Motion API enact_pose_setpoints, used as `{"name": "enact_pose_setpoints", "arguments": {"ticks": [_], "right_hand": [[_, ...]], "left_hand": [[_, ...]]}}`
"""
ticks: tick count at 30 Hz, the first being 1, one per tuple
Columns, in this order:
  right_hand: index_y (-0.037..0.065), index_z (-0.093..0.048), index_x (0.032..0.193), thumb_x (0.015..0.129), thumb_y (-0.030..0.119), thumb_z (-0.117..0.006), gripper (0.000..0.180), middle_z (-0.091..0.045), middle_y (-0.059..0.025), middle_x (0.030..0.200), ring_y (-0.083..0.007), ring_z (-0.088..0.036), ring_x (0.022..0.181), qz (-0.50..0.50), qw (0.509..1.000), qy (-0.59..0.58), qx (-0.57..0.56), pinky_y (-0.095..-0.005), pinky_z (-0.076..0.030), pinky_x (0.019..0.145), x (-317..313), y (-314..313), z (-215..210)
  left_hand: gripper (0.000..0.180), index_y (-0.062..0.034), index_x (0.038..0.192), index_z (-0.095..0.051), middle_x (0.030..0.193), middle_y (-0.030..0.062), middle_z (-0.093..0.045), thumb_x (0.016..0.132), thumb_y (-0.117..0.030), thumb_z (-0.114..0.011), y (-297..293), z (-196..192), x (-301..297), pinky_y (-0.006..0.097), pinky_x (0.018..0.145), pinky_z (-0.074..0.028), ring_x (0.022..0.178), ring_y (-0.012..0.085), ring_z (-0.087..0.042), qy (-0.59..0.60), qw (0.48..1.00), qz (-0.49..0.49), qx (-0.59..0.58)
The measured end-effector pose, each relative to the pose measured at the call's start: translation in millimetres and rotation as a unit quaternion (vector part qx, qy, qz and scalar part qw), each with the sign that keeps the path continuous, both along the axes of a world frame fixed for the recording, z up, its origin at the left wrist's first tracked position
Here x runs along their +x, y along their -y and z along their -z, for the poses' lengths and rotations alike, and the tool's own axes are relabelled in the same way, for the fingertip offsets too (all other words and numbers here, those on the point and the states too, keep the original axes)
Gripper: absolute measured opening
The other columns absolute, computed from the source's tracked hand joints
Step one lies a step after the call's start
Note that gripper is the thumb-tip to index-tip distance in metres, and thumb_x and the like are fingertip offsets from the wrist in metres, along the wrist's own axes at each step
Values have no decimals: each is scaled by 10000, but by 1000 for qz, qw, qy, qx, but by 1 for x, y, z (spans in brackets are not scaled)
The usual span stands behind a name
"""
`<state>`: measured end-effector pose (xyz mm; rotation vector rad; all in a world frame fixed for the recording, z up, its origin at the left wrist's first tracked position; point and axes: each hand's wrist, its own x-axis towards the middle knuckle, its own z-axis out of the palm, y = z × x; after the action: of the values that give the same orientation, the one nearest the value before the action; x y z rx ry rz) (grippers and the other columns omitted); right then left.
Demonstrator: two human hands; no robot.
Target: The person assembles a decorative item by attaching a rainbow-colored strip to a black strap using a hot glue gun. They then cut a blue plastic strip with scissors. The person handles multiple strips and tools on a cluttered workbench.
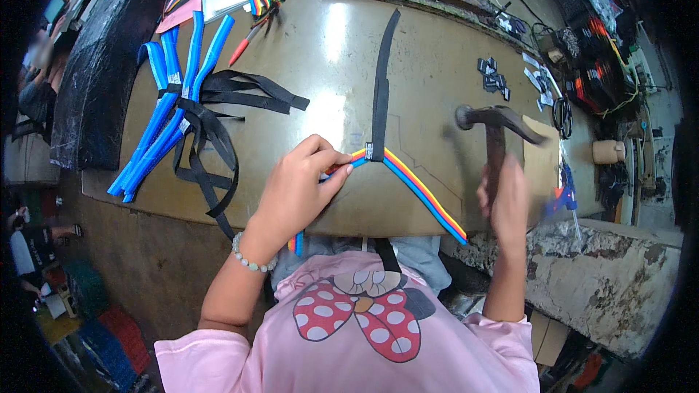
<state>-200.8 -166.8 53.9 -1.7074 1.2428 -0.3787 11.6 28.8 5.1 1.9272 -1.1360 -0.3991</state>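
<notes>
My left hand [298, 185] lies flat on the rainbow strap [422, 189], fingers [331, 160] close together and bent, pinning the striped band to the worktable [328, 51] just left of the spot where a black strap [381, 87] crosses it. That black strap runs straight away from my fingertips toward the far edge of the table, and the rainbow one slants off to the right of them, down to the table's near edge. My right hand [504, 200] is wrapped tight around the handle of a hammer [499, 127]; the hammer's head is up above the table, off to the right of the strap joint, and blurred. Far to the left of my left fingers lies a bundle of blue straps [171, 113] with loose black webbing [233, 94] tangled through it. Beyond my hammer hand, small black buckles [494, 76] lie scattered.
</notes>
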Motion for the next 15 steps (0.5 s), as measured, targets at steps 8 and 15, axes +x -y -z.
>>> {"name": "enact_pose_setpoints", "arguments": {"ticks": [8,15], "right_hand": [[-16,-539,898,1011,185,-425,257,-588,-304,809,-495,-576,791,-285,943,-51,-162,-489,-484,685,49,-34,3],[-10,-505,819,1000,314,-480,372,-616,-290,846,-467,-606,834,-304,933,-119,-149,-521,-485,705,27,-46,13]], "left_hand": [[135,-23,914,-719,847,100,-609,816,-115,-721,-4,5,-3,354,664,-501,732,260,-632,-3,1000,-13,-3],[147,-40,897,-703,847,90,-606,819,-163,-716,-2,-2,-4,365,663,-512,753,262,-638,18,1000,-3,17]]}}
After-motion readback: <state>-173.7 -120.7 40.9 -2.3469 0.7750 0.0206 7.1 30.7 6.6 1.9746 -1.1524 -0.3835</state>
